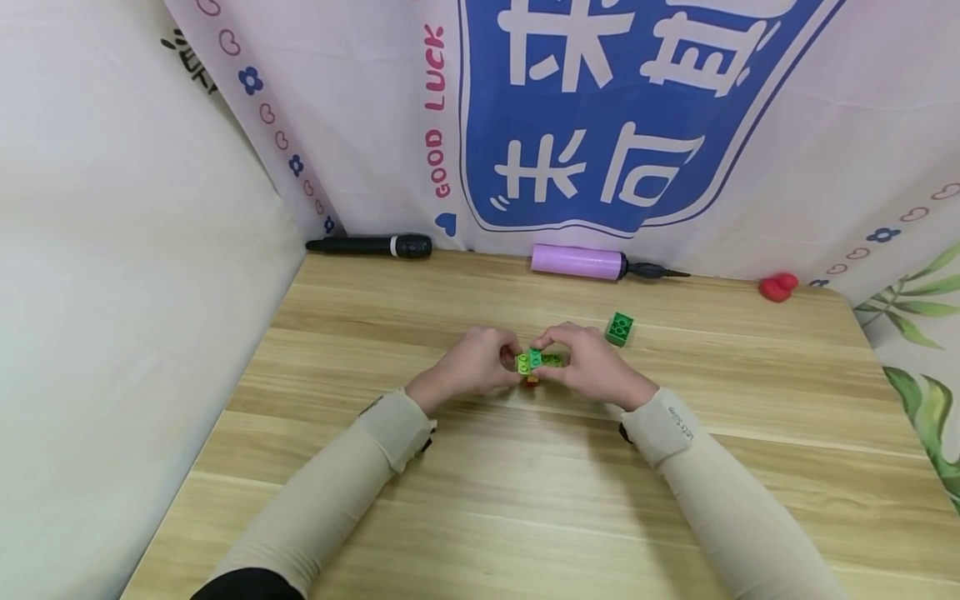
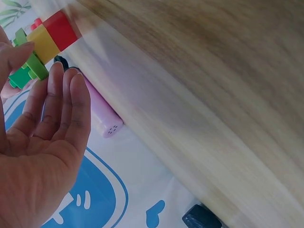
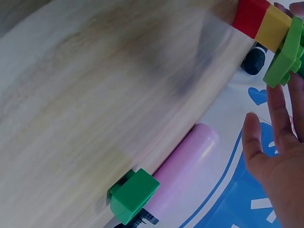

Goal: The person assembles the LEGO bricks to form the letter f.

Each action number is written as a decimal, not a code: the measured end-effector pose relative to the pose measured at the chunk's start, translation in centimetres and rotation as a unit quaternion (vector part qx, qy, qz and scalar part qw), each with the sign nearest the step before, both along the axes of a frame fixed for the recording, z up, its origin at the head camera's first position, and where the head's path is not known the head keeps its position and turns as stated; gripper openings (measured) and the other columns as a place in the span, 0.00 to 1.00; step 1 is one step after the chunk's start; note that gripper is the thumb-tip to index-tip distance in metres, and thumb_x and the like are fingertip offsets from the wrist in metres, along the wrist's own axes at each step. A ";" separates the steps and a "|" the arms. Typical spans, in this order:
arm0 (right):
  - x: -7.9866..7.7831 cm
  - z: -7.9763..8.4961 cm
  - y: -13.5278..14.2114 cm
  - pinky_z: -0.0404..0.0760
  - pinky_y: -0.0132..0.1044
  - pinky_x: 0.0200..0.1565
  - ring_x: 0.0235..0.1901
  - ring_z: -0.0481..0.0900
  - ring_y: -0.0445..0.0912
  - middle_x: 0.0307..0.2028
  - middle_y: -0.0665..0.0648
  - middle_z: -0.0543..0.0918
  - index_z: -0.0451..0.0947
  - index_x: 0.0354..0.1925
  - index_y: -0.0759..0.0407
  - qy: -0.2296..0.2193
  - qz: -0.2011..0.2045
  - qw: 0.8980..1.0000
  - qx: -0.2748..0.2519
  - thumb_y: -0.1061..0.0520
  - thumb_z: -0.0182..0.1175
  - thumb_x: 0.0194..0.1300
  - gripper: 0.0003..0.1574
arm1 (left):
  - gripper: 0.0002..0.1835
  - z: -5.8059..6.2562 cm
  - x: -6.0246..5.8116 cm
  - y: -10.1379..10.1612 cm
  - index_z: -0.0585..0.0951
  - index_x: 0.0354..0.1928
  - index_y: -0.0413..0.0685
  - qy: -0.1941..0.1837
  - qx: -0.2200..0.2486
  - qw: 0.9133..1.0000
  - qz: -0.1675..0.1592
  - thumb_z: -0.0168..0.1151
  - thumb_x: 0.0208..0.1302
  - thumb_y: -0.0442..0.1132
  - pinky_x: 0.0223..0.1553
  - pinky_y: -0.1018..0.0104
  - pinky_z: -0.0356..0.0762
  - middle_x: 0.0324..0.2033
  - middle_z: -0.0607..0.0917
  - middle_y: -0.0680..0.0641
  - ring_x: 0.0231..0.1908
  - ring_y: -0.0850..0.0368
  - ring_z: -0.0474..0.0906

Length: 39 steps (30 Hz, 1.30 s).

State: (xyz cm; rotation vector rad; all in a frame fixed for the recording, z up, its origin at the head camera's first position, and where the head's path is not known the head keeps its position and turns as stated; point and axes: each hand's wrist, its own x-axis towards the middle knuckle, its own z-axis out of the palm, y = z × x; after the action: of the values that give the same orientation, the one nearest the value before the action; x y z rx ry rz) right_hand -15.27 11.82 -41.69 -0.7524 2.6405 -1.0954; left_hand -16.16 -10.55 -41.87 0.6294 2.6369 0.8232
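Note:
Between the two hands stands a small stack of toy building bricks. A red brick (image 2: 60, 31) is at the bottom, a yellow brick (image 2: 43, 43) above it, and a long light green brick (image 3: 285, 56) lies across the top. On the middle of that sits a green brick (image 1: 536, 357). My left hand (image 1: 476, 362) pinches the left end of the light green brick between thumb and fingers. From the other side, my right hand (image 1: 592, 367) pinches the green brick by its far and near sides. Fingers partly hide the upper bricks in both wrist views.
A loose dark green brick (image 1: 619, 329) lies beyond the right hand. Along the table's back edge are a black microphone-like object (image 1: 369, 246), a purple hand pump (image 1: 577, 262) and a red object (image 1: 778, 287). A printed cloth (image 1: 375, 125) hangs behind.

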 end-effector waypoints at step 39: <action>-1.1 -0.2 2.4 0.78 0.58 0.66 0.65 0.80 0.54 0.62 0.54 0.86 0.83 0.63 0.51 0.012 0.002 0.999 0.032 0.39 0.68 0.73 0.28 | 0.11 0.1 -0.2 0.4 0.87 0.44 0.47 -0.007 0.001 1.000 -0.001 0.78 0.62 0.37 0.38 0.69 0.83 0.35 0.87 0.52 0.33 0.60 0.82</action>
State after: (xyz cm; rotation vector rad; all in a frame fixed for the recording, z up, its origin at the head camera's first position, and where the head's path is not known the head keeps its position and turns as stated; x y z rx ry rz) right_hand -16.35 14.26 -41.88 -0.7613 2.6793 -1.0019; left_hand -16.35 -10.17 -41.76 0.6244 2.6224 0.8273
